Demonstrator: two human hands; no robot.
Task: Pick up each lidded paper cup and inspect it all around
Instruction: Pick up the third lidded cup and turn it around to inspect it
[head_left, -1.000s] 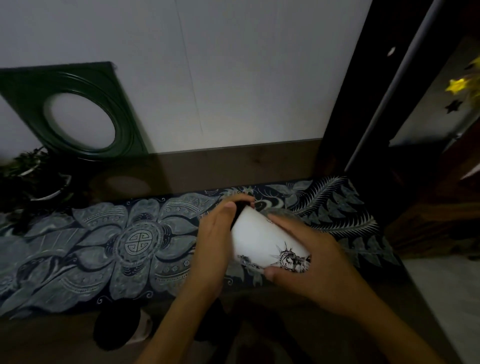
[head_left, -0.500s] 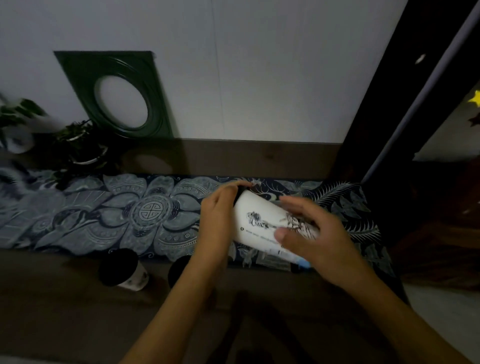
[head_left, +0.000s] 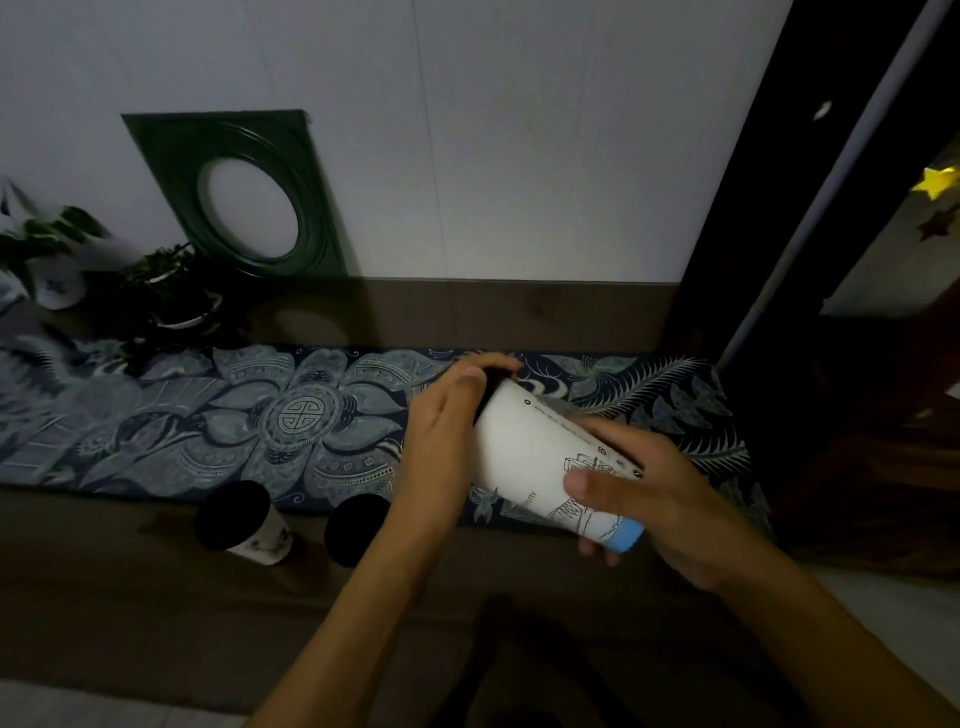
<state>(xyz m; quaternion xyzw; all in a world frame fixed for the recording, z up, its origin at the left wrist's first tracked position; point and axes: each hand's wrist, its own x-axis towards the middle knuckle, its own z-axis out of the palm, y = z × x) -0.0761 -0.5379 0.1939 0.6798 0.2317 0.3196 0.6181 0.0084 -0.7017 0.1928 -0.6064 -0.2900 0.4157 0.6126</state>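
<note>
White lidded paper cup (head_left: 524, 457) is lying tilted between both hands, left fingers (head_left: 470, 376) gripping its dark lid end, right fingers (head_left: 584, 483) gripping its base.

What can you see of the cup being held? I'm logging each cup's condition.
The held cup is white paper with black line drawings and a line of small print along its side, a black lid and a light blue band at its base. It lies tilted almost sideways in the air, lid up and away. The left hand grips the lid end, the right hand wraps the base end. No dents are visible.
</note>
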